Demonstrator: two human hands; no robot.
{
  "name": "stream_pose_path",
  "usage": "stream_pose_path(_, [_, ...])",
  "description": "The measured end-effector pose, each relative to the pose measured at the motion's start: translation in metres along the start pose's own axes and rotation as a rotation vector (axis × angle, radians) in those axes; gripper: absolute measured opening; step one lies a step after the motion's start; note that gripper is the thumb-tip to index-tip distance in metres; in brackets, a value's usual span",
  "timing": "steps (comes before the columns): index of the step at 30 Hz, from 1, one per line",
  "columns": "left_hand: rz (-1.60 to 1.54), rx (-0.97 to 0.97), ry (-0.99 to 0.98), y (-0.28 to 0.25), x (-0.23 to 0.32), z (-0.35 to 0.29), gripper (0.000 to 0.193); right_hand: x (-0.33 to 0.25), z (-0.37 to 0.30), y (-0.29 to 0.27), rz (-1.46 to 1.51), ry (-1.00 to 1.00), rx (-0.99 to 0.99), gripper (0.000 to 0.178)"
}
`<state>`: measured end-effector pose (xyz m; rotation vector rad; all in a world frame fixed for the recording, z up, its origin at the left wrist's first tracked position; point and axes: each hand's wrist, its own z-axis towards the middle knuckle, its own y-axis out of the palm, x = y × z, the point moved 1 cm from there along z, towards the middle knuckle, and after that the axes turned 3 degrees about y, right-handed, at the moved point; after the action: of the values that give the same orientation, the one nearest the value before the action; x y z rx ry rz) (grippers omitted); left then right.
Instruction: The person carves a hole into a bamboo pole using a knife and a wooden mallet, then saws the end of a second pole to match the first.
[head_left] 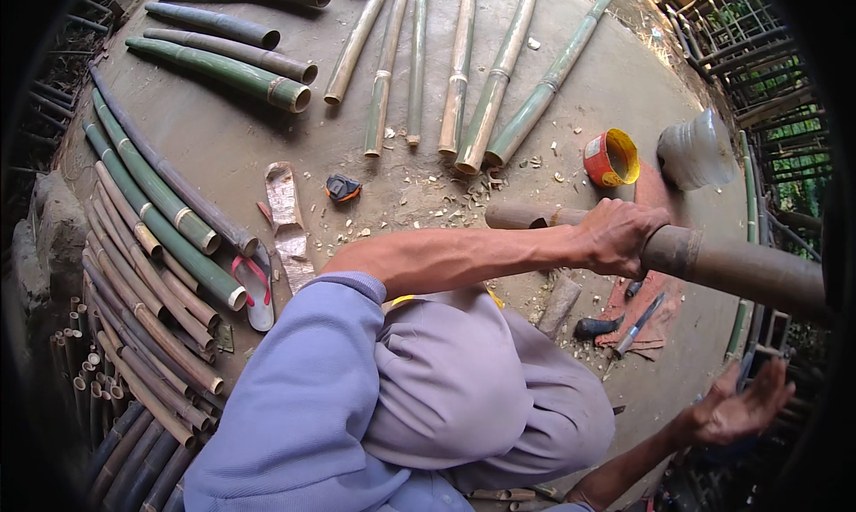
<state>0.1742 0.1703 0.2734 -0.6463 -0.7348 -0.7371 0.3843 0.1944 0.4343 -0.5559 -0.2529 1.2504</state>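
My left arm reaches across to the right, and my left hand [624, 236] is wrapped round a thick brown bamboo pole [744, 270]. The pole lies crosswise, its left end above the floor and its right end running to the edge of the picture. Apart from it, my right hand [742, 407] is held out at the lower right, fingers spread and nothing in it. Below the pole, a slim knife-like tool [640, 325] and a dark curved handle [597, 327] lie on a reddish cloth [660, 320]. A short bamboo piece [559, 305] is beside them.
Green and brown bamboo poles [504, 75] lie across the far floor, with more stacked [152, 316] at the left. A red tin with yellow inside [612, 158] and a greyish plastic container [697, 151] stand far right. A tape measure [342, 188], carved wood [287, 218] and sandal [259, 303] lie left.
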Motion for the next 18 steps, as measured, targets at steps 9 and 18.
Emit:
stream_pose_path(9, [-0.389,0.407,-0.109,-0.059,0.002,-0.069,0.060,-0.009,-0.208,0.173,0.442,0.800,-0.770,0.073])
stream_pose_path(18, [-0.394,-0.074,-0.870,-0.100,-0.054,-0.241,0.051,-0.025,-0.219,0.158,0.320,0.378,-0.986,0.052])
